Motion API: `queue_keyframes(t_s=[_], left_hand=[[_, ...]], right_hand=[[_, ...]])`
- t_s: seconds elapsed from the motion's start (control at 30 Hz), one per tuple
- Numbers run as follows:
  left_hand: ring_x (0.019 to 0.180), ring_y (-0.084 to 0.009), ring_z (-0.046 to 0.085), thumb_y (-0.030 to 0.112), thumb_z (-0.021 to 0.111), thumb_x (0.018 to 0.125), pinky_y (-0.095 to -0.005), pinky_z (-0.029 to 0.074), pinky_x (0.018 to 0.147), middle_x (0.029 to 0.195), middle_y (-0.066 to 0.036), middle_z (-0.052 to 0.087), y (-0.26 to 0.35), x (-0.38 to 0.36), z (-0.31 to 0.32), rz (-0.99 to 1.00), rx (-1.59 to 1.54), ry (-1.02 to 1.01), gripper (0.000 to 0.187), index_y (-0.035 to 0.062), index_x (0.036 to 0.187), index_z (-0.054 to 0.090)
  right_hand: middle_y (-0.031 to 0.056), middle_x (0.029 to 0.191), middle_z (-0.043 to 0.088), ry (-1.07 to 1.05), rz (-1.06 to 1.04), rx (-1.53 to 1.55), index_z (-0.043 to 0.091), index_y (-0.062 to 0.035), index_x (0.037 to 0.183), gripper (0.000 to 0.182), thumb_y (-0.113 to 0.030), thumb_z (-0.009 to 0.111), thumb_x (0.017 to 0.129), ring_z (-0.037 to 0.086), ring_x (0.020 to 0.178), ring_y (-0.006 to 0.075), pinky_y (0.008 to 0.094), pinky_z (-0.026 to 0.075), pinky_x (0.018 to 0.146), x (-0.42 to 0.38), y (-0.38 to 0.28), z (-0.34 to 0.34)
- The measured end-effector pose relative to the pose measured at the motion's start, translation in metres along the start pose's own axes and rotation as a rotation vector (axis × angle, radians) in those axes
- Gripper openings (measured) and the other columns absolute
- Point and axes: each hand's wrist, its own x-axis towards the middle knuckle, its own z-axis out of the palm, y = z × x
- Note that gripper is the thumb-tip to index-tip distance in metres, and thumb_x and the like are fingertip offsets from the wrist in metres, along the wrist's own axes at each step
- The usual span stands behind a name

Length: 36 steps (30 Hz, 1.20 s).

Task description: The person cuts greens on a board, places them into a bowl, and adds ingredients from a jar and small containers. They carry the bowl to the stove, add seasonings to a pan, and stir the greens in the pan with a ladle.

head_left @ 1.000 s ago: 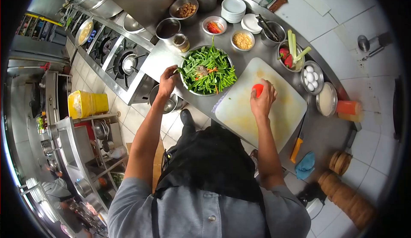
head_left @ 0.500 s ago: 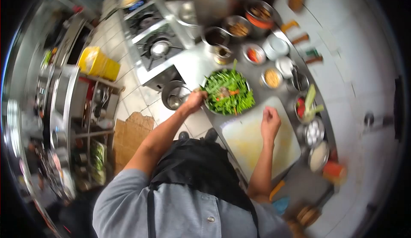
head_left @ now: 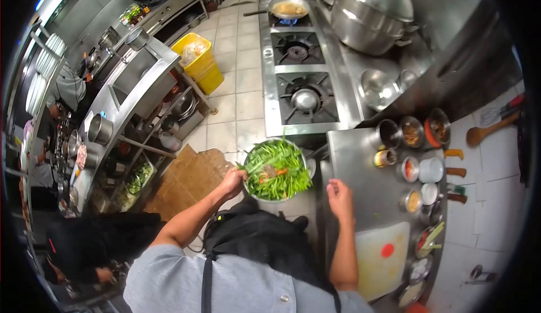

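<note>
My left hand point(head_left: 233, 182) is closed on the rim of a round metal bowl point(head_left: 310, 169). Leafy greens point(head_left: 282, 163) fill the bowl, with orange strips and a small brownish heap in the middle. The bowl is off the counter, above the floor between the stove and me. My right hand point(head_left: 341, 199) is to the right of the bowl, apart from it, with its fingers loosely curled and nothing visible in them. Below that hand, a white cutting board point(head_left: 372, 265) lies on the metal counter point(head_left: 352, 166), a red round spot showing on it.
Ahead is a gas stove point(head_left: 304, 101) with a pan point(head_left: 288, 7) over a blue flame. A large steamer pot point(head_left: 369, 17) stands beside it. Small ingredient bowls point(head_left: 413, 202) line the counter's right side. A yellow bin point(head_left: 203, 65) and flattened cardboard point(head_left: 183, 178) are on the floor; people work at left.
My view has turned toward the stove. The bowl of greens, held in my left hand, has moved away from the cutting board. My right hand now hangs beside the counter's edge, off the board.
</note>
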Motion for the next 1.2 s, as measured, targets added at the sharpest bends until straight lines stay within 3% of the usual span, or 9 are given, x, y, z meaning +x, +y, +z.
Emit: queue_keyframes(t_s=[0.2, 0.33, 0.4, 0.47, 0.5, 0.67, 0.7, 0.9, 1.2], left_hand=[[0.062, -0.0128, 0.051, -0.006, 0.053, 0.066, -0.03, 0.042, 0.057, 0.07, -0.001, 0.053, 0.101, 0.016, -0.13, 0.09, -0.107, 0.102, 0.016, 0.0039, 0.078, 0.057], [0.061, -0.0118, 0.049, -0.007, 0.051, 0.066, -0.0274, 0.04, 0.055, 0.071, 0.0, 0.053, 0.14, 0.045, -0.196, 0.165, -0.191, 0.274, 0.017, 0.0031, 0.079, 0.055], [0.062, -0.0114, 0.048, -0.008, 0.05, 0.066, -0.0276, 0.04, 0.055, 0.073, 0.0, 0.052, 0.162, 0.065, -0.217, 0.182, -0.295, 0.319, 0.018, 0.0023, 0.081, 0.055], [0.061, -0.0118, 0.047, -0.008, 0.05, 0.067, -0.0276, 0.041, 0.056, 0.073, 0.0, 0.051, 0.176, 0.086, -0.235, 0.208, -0.313, 0.398, 0.018, 0.0022, 0.081, 0.054], [0.078, -0.02, 0.057, -0.006, 0.048, 0.07, -0.0338, 0.05, 0.074, 0.088, -0.009, 0.059, 0.162, 0.101, -0.265, 0.241, -0.345, 0.298, 0.026, -0.0035, 0.094, 0.056], [0.07, -0.0158, 0.056, -0.007, 0.047, 0.068, -0.0315, 0.048, 0.062, 0.082, -0.006, 0.058, 0.194, 0.164, -0.27, 0.176, -0.454, 0.53, 0.023, -0.0013, 0.088, 0.055], [0.071, -0.0176, 0.058, -0.008, 0.046, 0.067, -0.0322, 0.05, 0.064, 0.085, -0.008, 0.059, 0.204, 0.172, -0.266, 0.173, -0.471, 0.58, 0.027, -0.0019, 0.092, 0.055], [0.085, -0.0232, 0.062, -0.006, 0.047, 0.068, -0.0373, 0.054, 0.077, 0.093, -0.01, 0.062, 0.196, 0.24, -0.292, 0.097, -0.515, 0.637, 0.035, -0.0023, 0.101, 0.056], [0.078, -0.0182, 0.058, -0.01, 0.046, 0.067, -0.0316, 0.05, 0.07, 0.088, -0.006, 0.058, 0.233, 0.352, -0.305, -0.012, -0.567, 0.604, 0.035, 0.0013, 0.1, 0.053]], right_hand=[[0.0206, 0.094, 0.07, -0.319, 0.136, -0.249, 0.064, -0.0006, 0.112, 0.032, -0.023, 0.064, 0.088, 0.068, 0.09, 0.0349, 0.0428, 0.052, 0.082, 0.055, -0.025, 0.14], [0.0216, 0.108, 0.068, -0.654, 0.151, -0.326, 0.064, -0.0011, 0.114, 0.035, -0.022, 0.064, 0.086, 0.065, 0.102, 0.0361, 0.0431, 0.049, 0.092, 0.086, -0.048, 0.224], [0.0227, 0.115, 0.066, -0.604, 0.076, -0.199, 0.063, 0.0005, 0.118, 0.039, -0.023, 0.066, 0.086, 0.064, 0.107, 0.0333, 0.0399, 0.049, 0.093, 0.124, -0.055, 0.267], [0.0208, 0.117, 0.065, -0.555, 0.303, 0.028, 0.062, 0.0035, 0.117, 0.038, -0.021, 0.066, 0.088, 0.064, 0.108, 0.0279, 0.0365, 0.049, 0.092, 0.163, -0.045, 0.315], [0.0185, 0.113, 0.067, -0.459, 0.271, 0.171, 0.061, 0.0055, 0.117, 0.036, -0.017, 0.064, 0.09, 0.065, 0.104, 0.0237, 0.0339, 0.049, 0.088, 0.178, -0.007, 0.346], [0.0149, 0.097, 0.072, -0.577, 0.601, 0.103, 0.07, -0.0023, 0.105, 0.024, -0.016, 0.059, 0.088, 0.067, 0.094, 0.0232, 0.0331, 0.05, 0.084, 0.277, 0.026, 0.455], [0.0004, 0.067, 0.059, -0.496, 0.467, 0.069, 0.071, -0.0037, 0.094, 0.014, -0.01, 0.061, 0.086, 0.051, 0.052, 0.0098, 0.0272, 0.039, 0.045, 0.288, 0.076, 0.497], [0.0162, 0.091, 0.071, -0.725, 0.222, -0.404, 0.07, -0.0035, 0.104, 0.031, -0.024, 0.066, 0.081, 0.068, 0.091, 0.0279, 0.0363, 0.05, 0.084, 0.4, 0.055, 0.588], [0.0139, 0.093, 0.072, -0.654, 0.262, -0.141, 0.069, -0.0021, 0.101, 0.027, -0.023, 0.064, 0.084, 0.068, 0.081, 0.0238, 0.0359, 0.052, 0.074, 0.565, 0.024, 0.634]])
